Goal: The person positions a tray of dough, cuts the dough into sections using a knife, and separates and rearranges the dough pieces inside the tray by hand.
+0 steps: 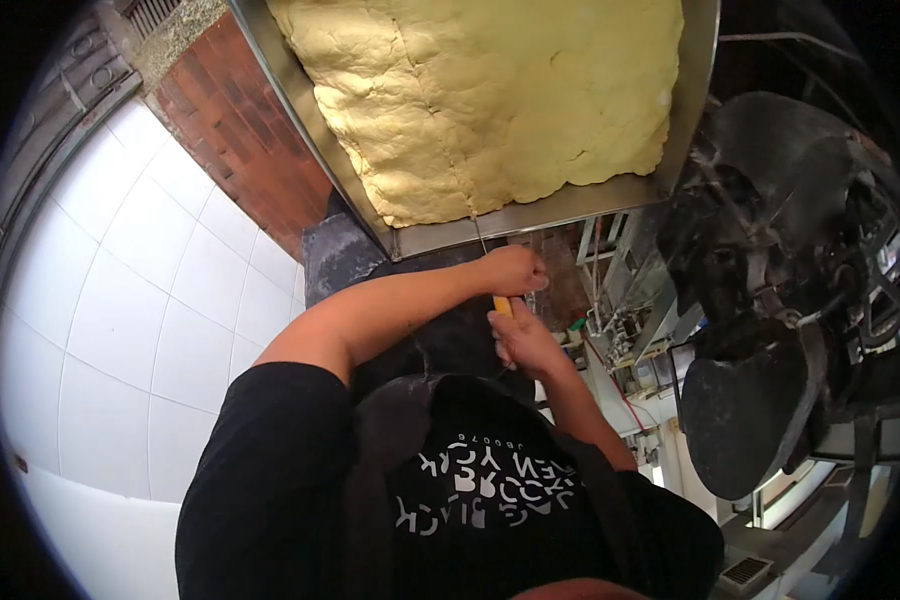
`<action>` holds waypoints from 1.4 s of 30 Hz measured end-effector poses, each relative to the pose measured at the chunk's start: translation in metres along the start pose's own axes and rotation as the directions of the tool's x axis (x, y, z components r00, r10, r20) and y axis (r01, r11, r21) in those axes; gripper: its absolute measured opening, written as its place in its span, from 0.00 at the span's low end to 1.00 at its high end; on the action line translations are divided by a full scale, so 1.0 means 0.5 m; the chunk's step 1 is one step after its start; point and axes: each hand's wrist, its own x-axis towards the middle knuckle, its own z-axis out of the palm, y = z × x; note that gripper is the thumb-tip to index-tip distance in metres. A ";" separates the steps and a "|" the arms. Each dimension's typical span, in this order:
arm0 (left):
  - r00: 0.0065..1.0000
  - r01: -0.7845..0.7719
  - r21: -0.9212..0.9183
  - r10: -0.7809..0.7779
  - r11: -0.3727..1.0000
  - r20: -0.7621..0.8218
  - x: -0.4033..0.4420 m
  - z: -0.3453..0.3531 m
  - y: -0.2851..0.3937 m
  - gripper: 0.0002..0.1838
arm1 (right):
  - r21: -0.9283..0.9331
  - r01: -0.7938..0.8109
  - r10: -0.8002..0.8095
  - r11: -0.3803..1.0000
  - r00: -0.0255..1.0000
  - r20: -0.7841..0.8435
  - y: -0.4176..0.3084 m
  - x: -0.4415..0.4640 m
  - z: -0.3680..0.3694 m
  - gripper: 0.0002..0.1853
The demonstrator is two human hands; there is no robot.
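A big slab of yellow dough (530,90) lies in a metal tray (560,207). A rough cut line runs down its left part to the near edge. At the end of that line is a knife (503,305) with a thin metal blade and a yellow handle, its blade crossing the tray's near rim. My left hand (515,270) is closed around the knife where blade and handle meet. Just below, my right hand (525,338) wraps the rear of the handle. The blade's tip is hard to make out against the dough.
White tiles (160,310) cover the area on the left, beside a strip of red brick (235,125). Dark bulky equipment (760,380) stands at the right, near metal frames and clutter. My dark apron is close below the tray.
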 end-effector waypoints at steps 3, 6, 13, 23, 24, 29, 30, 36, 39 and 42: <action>0.970 0.105 0.011 -0.100 0.994 -0.221 0.011 -0.091 0.137 0.16 | -0.140 0.186 -0.175 0.973 0.981 0.086 -0.066 -0.070 -0.064 0.20; 0.929 0.041 0.276 0.065 0.960 -0.364 0.037 -0.249 0.255 0.16 | -0.085 0.419 -0.405 0.904 0.903 0.141 -0.173 -0.073 -0.111 0.27; 0.833 0.035 0.549 0.279 0.835 -0.477 0.163 -0.587 0.293 0.18 | -0.099 0.817 -0.823 0.568 0.564 -0.067 -0.463 0.092 -0.075 0.22; 0.824 0.092 0.545 0.243 0.834 -0.512 0.197 -0.759 0.259 0.26 | -0.102 0.763 -0.768 0.638 0.641 -0.013 -0.641 0.114 -0.041 0.15; 0.833 0.106 0.565 0.238 0.818 -0.500 0.203 -0.766 0.255 0.26 | -0.122 0.747 -0.755 0.653 0.656 -0.027 -0.645 0.112 -0.040 0.14; 0.852 0.137 0.437 0.120 0.889 -0.510 0.215 -0.812 0.245 0.27 | -0.182 0.671 -0.685 0.719 0.729 -0.015 -0.712 0.110 -0.020 0.13; 0.852 0.138 0.400 0.097 0.906 -0.514 0.216 -0.823 0.233 0.28 | -0.194 0.662 -0.676 0.724 0.737 -0.006 -0.727 0.122 -0.016 0.13; 0.869 0.153 0.428 0.085 0.891 -0.487 0.255 -0.838 0.174 0.28 | -0.514 0.754 -0.841 0.409 0.530 0.109 -0.722 0.316 -0.082 0.16; 0.856 0.212 0.617 0.161 0.758 -0.492 0.273 -0.814 0.130 0.24 | -0.620 0.681 -0.878 0.391 0.478 -0.029 -0.672 0.320 -0.056 0.20; 0.853 0.251 0.653 0.155 0.714 -0.498 0.262 -0.770 0.127 0.21 | -0.672 0.695 -0.959 0.257 0.267 -0.090 -0.611 0.331 -0.043 0.25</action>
